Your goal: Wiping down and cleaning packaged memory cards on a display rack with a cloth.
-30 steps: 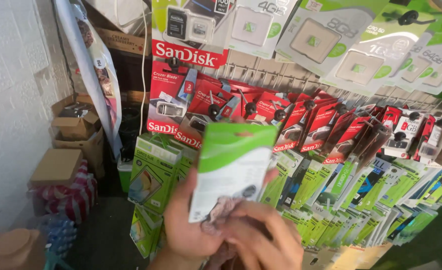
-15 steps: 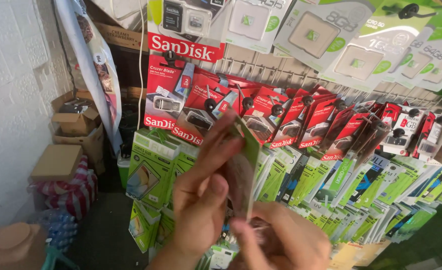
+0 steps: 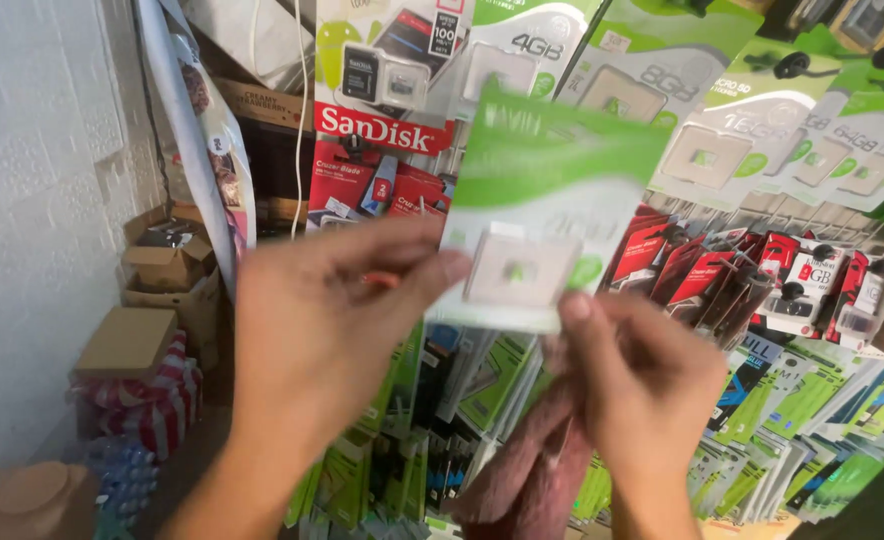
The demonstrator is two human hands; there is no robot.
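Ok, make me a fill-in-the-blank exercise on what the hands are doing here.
1. Both hands hold a green and white ____ pack with a clear blister on its front.
2. A reddish ____ hangs from the right hand.
3. The left hand grips the pack's ____ edge with its fingers.

Missing words: card; cloth; left

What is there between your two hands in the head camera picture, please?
In the head view, a green and white blister card with a small memory card spans the gap: the left hand pinches its left edge, the right hand its lower right corner, which also holds a reddish cloth.
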